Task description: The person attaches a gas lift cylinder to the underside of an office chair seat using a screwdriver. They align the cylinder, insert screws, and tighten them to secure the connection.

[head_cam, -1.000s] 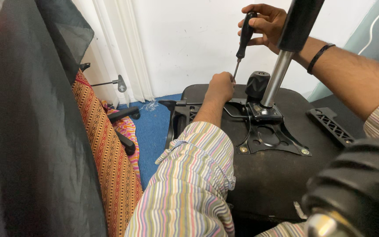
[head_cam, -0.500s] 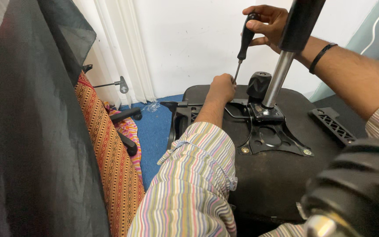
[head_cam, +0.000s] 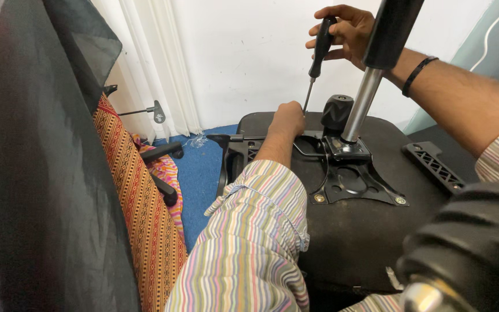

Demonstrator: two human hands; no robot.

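Note:
An upturned black chair seat (head_cam: 371, 231) lies in front of me with a black metal mechanism plate (head_cam: 353, 179) bolted to it. A chrome gas cylinder (head_cam: 362, 104) with a black sleeve rises from the plate. My right hand (head_cam: 345, 32) grips the black handle of a screwdriver (head_cam: 317, 55), held upright with its tip down near the plate's far left corner. My left hand (head_cam: 287, 118) rests closed at that same corner, right by the tip; what its fingers hold is hidden. Both my sleeves are striped.
A black armrest bracket (head_cam: 434, 167) lies on the seat's right side. A black wheel (head_cam: 475, 248) looms close at lower right. Dark mesh fabric (head_cam: 36, 173) and an orange patterned cloth (head_cam: 140, 202) fill the left. White curtain, white wall and blue floor lie behind.
The view shifted slightly. My right hand and the screwdriver stay upright over the same corner; my left hand stays in place.

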